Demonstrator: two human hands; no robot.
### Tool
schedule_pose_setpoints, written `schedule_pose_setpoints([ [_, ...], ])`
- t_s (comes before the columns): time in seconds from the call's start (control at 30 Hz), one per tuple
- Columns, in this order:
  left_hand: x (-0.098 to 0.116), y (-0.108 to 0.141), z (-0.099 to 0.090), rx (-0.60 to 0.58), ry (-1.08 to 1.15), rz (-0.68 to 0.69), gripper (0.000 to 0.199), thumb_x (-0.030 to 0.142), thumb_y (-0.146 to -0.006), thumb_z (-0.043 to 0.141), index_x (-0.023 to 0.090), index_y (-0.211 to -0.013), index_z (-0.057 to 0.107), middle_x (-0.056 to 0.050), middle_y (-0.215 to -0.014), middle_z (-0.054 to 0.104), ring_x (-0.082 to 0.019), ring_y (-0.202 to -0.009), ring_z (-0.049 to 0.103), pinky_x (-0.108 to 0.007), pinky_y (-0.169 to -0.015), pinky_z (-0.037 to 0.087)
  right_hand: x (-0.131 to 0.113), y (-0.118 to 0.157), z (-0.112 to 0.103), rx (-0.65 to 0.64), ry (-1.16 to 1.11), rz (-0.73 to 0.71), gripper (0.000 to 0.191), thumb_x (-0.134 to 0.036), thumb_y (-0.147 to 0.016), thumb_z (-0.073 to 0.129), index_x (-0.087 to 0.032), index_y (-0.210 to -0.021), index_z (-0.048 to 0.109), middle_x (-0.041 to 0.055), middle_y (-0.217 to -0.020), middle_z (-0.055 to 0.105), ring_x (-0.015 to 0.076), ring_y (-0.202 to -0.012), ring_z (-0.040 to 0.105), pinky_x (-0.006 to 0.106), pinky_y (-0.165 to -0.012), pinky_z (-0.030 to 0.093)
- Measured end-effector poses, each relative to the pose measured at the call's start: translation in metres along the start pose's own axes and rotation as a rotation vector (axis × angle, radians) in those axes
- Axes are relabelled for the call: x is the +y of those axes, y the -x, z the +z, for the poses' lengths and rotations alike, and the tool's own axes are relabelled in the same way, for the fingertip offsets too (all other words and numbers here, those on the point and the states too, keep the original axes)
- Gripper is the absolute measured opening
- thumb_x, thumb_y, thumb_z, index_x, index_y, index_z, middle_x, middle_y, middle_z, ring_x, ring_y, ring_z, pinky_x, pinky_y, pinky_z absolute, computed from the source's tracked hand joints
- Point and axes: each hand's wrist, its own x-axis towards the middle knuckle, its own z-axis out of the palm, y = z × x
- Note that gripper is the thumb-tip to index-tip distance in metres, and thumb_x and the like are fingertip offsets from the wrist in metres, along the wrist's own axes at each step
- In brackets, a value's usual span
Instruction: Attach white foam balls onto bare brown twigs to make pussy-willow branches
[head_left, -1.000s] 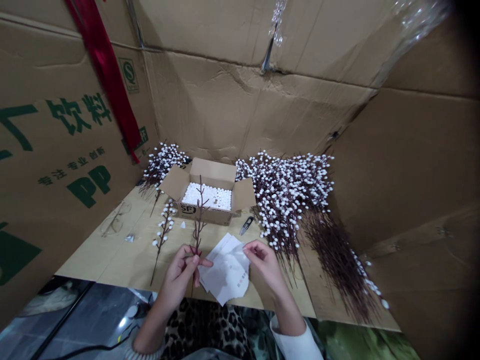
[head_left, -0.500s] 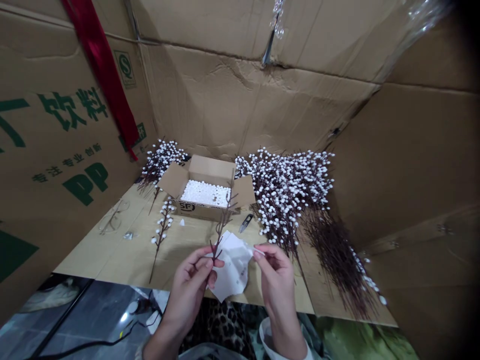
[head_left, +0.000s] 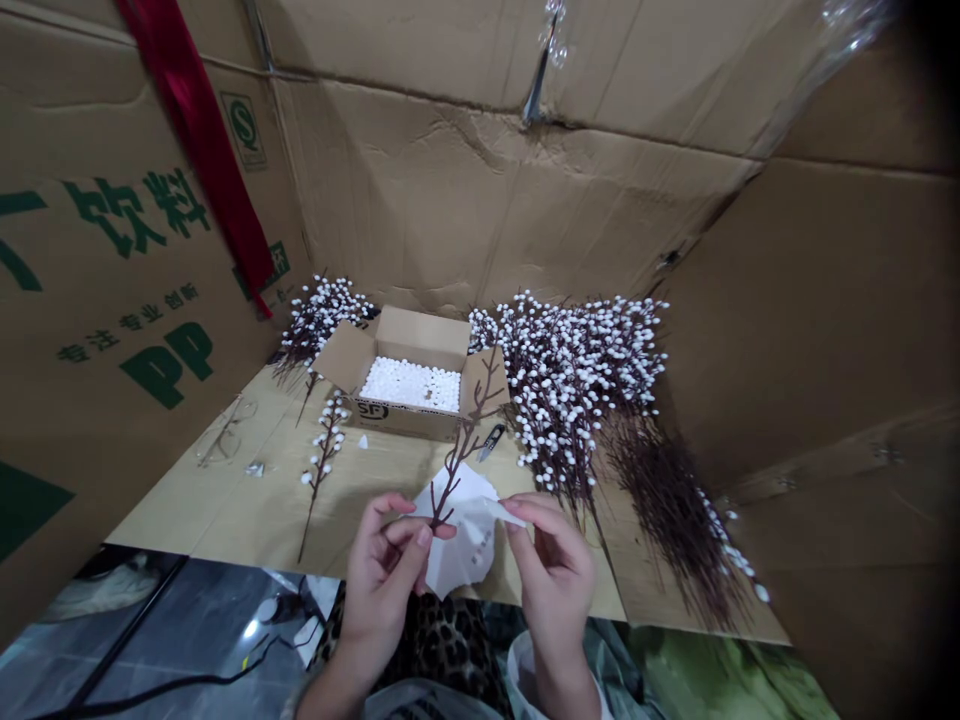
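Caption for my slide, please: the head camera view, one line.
Left hand holds a bare brown twig while right hand pinches white paper before a carton of white beads.

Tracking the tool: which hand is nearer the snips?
Right. The right hand is just below the snips; the left hand is farther off, below and to their left.
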Motion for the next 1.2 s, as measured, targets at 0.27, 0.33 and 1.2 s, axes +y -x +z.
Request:
schedule_pose_setpoints([
  [0.27,-0.012,0.005,-0.003,0.079,-0.145,0.161,0.038,0.032,-0.077,0.077,0.025,-0.097,0.046,0.000,-0.075,0.079,-0.009,-0.054,0.063,-0.014,-0.048,0.044,-0.018,0.001,-0.007,-0.068,0.300,-0.398,0.034,0.003,-0.077,0.060,-0.020,-0.101,0.069,0.0052,-0.082,0.072,0.0202,-0.077,0.063,0.035,-0.068,0.053],
  [0.33,-0.015,0.005,-0.006,0.073,-0.184,0.208,0.037,0.029,-0.077,0.077,0.025,-0.097,0.046,0.000,-0.077,0.079,-0.009,-0.058,0.065,-0.015,-0.056,0.049,-0.025,-0.001,-0.006,-0.078,0.378,-0.475,0.034,0.003,-0.077,0.061,-0.019,-0.100,0.071,0.0060,-0.082,0.072,0.0197,-0.077,0.061,0.033,-0.066,0.053],
  [1.2,0.001,0.010,0.001,0.153,-0.128,0.220,0.034,0.042,-0.081,0.071,0.026,-0.094,0.044,0.006,-0.064,0.069,-0.009,-0.042,0.059,-0.015,-0.040,0.043,-0.001,0.000,0.013,0.025,0.109,-0.059,0.018,-0.006,-0.083,0.060,-0.021,-0.085,0.070,0.0035,-0.076,0.071,0.0176,-0.073,0.066,0.029,-0.063,0.056],
])
